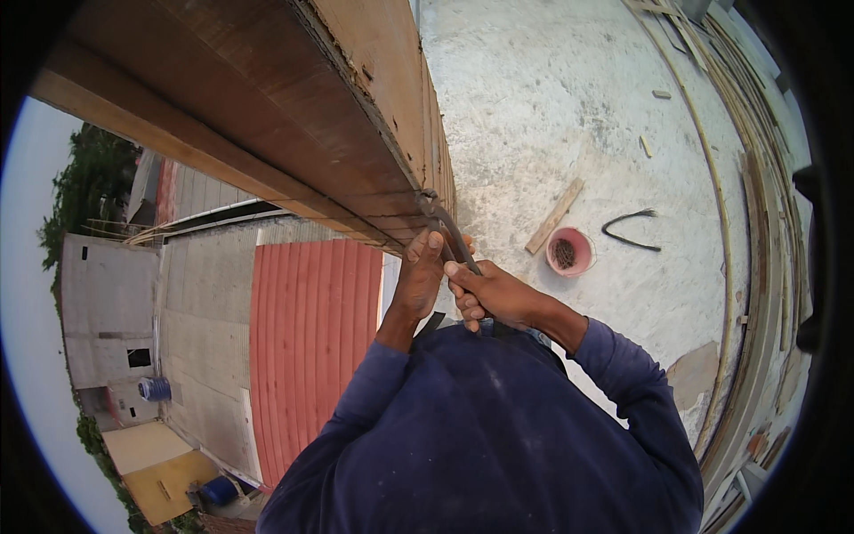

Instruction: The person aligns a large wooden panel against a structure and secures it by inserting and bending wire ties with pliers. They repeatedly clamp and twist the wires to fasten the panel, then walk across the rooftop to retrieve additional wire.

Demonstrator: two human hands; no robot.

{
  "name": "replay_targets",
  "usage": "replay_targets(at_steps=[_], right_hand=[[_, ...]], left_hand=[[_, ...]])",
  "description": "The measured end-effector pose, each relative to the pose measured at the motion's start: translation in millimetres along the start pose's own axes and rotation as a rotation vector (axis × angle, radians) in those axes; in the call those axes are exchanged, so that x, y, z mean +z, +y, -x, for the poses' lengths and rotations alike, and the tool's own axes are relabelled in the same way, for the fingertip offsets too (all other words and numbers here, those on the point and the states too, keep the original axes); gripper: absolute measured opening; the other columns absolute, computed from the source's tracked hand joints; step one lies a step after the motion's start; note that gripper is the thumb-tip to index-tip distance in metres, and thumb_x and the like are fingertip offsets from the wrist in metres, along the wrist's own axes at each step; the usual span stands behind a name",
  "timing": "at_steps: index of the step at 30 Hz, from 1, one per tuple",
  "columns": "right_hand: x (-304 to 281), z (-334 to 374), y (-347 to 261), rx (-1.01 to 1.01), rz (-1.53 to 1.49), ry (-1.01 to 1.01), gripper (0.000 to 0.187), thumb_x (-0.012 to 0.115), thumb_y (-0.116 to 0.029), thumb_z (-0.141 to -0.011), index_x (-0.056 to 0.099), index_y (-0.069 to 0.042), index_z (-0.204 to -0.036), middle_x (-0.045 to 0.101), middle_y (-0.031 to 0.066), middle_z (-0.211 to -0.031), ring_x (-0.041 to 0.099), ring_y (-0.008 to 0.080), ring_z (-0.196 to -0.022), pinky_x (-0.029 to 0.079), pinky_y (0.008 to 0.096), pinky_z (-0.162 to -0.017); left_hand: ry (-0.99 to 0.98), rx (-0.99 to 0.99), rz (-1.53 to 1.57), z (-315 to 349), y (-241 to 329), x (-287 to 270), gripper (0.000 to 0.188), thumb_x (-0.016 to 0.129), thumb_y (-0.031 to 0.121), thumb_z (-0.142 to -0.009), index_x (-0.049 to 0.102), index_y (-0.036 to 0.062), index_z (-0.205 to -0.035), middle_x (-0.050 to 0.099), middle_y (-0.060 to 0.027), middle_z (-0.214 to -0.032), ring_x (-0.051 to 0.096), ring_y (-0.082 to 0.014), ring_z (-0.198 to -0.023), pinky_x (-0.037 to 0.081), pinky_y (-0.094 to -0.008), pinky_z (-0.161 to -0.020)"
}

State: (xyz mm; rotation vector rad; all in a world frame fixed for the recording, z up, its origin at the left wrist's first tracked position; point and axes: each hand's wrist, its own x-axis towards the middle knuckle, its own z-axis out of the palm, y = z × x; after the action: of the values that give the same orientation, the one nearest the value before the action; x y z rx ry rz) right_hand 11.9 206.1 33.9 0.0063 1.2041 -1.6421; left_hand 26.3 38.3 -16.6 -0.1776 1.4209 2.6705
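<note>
Dark metal pincers (455, 233) stand with their jaws against the lower edge of a tall wooden formwork panel (249, 107), where thin tie wire (382, 215) runs across the boards. My right hand (498, 292) is closed around the lower handle end. On the other side, my left hand (416, 283) is closed, its thumb pressed along the pincers just below the jaws; some of its fingers are hidden behind the tool and the panel. Both hands are close together in front of my body. What the jaws bite on is too small to tell.
On the concrete floor to the right stand a pink bucket (584, 242) holding brown thin pieces, a short wood plank (553, 216) and a bent bundle of dark wire (628, 237). Long boards (763, 231) line the far right. Left, beyond the panel, a red metal roof (311, 320) lies below.
</note>
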Motion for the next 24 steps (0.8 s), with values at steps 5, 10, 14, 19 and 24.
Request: replay_targets(at_steps=[5,10,14,19,24], right_hand=[[-7.3,2.6,-2.5,0.103,-0.19,-0.114,0.043,0.051,-0.05,-0.106,0.043,-0.013,-0.086,0.038,-0.0058,-0.066,0.04,0.0063,-0.055,0.05,0.0286,-0.056],[-3.7,5.7,-3.9,0.071,-0.061,0.005,0.043,0.054,-0.047,-0.106,0.052,-0.005,-0.096,0.049,-0.0011,-0.069,0.052,0.0078,-0.055,0.051,0.0293,-0.054],[17.3,13.6,1.4,-0.266,0.299,0.196,0.05,0.055,-0.036,-0.107,0.048,0.005,-0.134,0.06,0.0078,-0.072,0.067,0.0152,-0.059,0.052,0.0273,-0.052],[7.9,14.4,-4.4,-0.245,0.396,0.143,0.039,0.055,-0.034,-0.107,0.049,0.002,-0.121,0.058,0.006,-0.073,0.061,0.0132,-0.052,0.054,0.0281,-0.05],[-6.9,14.3,-10.0,-0.138,0.133,-0.006,0.032,0.049,-0.037,-0.109,0.046,-0.005,-0.106,0.049,0.001,-0.069,0.055,0.0106,-0.051,0.056,0.031,-0.052]], left_hand=[[0.559,0.324,-0.11,-4.5,11.3,-11.2,0.035,0.065,0.038,-0.102,0.064,0.005,-0.112,0.066,-0.0048,-0.101,0.064,-0.0131,-0.088,0.053,-0.0303,-0.082],[0.683,0.444,-0.084,-23.8,51.1,-37.3,0.035,0.065,0.036,-0.103,0.063,0.0036,-0.116,0.065,-0.0063,-0.106,0.065,-0.0156,-0.094,0.053,-0.0311,-0.086],[0.563,0.449,-0.013,-32.0,72.9,-51.6,0.026,0.067,0.028,-0.102,0.065,0.0049,-0.114,0.067,-0.0068,-0.106,0.067,-0.0179,-0.098,0.054,-0.0332,-0.089],[0.436,0.449,0.089,-34.9,75.1,-58.7,0.015,0.07,0.017,-0.099,0.066,0.0072,-0.109,0.07,-0.0061,-0.101,0.07,-0.0209,-0.095,0.058,-0.0364,-0.088],[0.422,0.477,0.113,-36.4,70.6,-56.9,0.014,0.072,0.018,-0.098,0.065,0.0084,-0.106,0.07,-0.0055,-0.097,0.071,-0.0216,-0.091,0.059,-0.0369,-0.083]])
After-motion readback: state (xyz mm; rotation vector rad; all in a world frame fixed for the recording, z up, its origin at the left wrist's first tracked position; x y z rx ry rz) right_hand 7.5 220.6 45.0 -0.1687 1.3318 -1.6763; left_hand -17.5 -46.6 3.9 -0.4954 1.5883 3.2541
